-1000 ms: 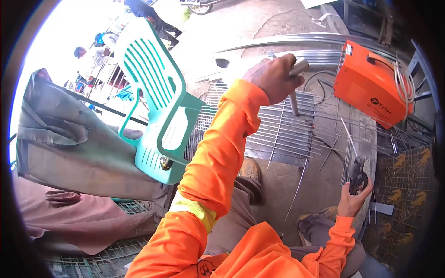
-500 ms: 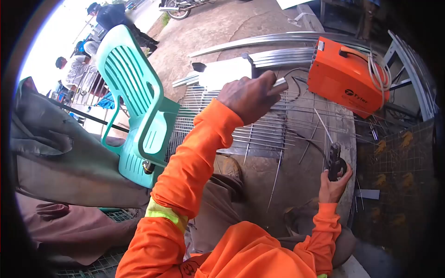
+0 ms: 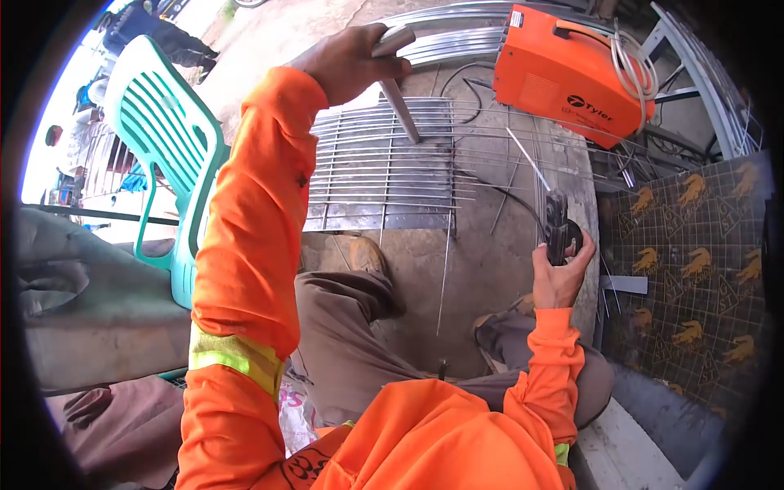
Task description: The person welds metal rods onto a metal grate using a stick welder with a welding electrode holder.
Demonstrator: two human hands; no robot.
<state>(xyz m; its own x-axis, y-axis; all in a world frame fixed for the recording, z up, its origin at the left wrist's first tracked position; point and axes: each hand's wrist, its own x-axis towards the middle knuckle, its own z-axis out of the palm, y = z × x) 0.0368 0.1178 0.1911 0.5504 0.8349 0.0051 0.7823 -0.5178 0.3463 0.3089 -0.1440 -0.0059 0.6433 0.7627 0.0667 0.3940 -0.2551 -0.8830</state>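
My left hand (image 3: pixel 347 65), raised over the back of a metal bar grid (image 3: pixel 376 171), is closed around a T-shaped metal tool (image 3: pixel 398 110). Its thick round bar crosses my fingers and a thinner rod slants down over the grid. In my right hand (image 3: pixel 559 282) is a black welding electrode holder (image 3: pixel 557 229), gripped low at the right of the grid. A thin electrode (image 3: pixel 527 157) points up and to the left from its jaws. A black cable (image 3: pixel 518 198) curves over the ground beside the holder.
An orange welding machine (image 3: pixel 563 82) with a coiled cable stands at back right. Long metal channels (image 3: pixel 457 45) lie behind the grid. A green plastic chair (image 3: pixel 167 122) stands left, near a person's draped trousers (image 3: pixel 98 286). Dark printed panels (image 3: pixel 686 269) lie right. Other people are farther back left.
My left hand has moved up and left, and the tool's rod now shows below it. The view has shifted, so the welding machine and chair sit farther left. My right hand still grips the holder.
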